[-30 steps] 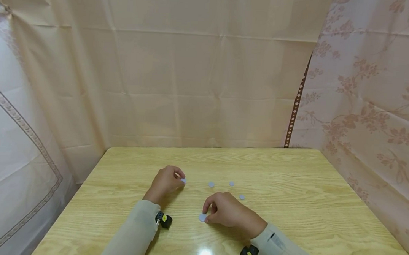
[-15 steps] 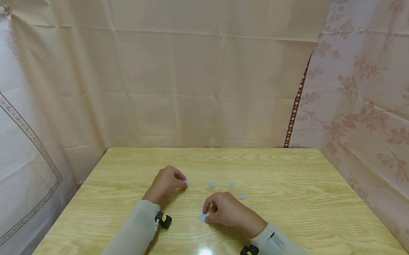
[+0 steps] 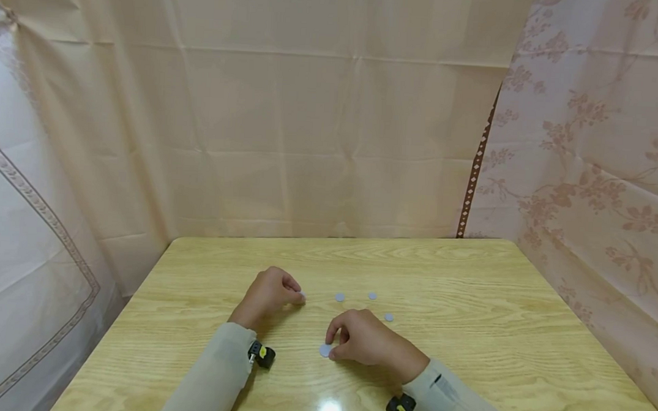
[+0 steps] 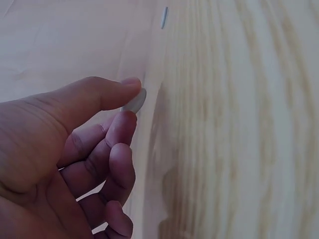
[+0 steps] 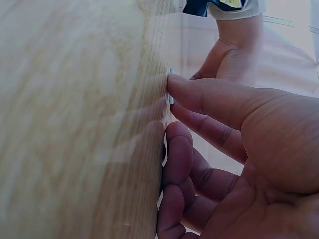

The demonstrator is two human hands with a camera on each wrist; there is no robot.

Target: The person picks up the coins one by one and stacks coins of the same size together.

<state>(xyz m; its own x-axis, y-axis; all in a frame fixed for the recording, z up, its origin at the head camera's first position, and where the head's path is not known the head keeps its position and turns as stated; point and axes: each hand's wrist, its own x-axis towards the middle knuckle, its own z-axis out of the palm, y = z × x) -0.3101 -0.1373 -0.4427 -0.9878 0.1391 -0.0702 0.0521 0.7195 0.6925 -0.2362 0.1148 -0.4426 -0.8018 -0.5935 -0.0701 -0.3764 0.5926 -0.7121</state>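
We are at a pale wooden table [image 3: 467, 334] hemmed in by hanging beige and floral cloths [image 3: 333, 120]. Low in the middle of the head view, our left hand [image 3: 267, 295] has thumb and forefinger closed on a small grey disc [image 3: 302, 295], the other fingers curled under. Our right hand [image 3: 364, 343], nearer the bottom of the frame, rests curled on the wood with its thumb tip on the edge of a larger grey disc [image 3: 325, 350] lying flat. Three more loose discs [image 3: 339, 297] sit in a short row just above the right hand, a little apart from one another.

We judge the thin discs the risk: lying flat on a glossy top, the right-hand one could skid away under the thumb instead of lifting, and the left-hand one, held by its rim, could slip out.

The left wrist view shows what the head view cannot: the pinched disc [image 4: 135, 101] is tilted, just off the wood. The right wrist view shows the larger disc [image 5: 171, 85] edge-on under the thumb; whether it is gripped or only pressed we cannot tell.
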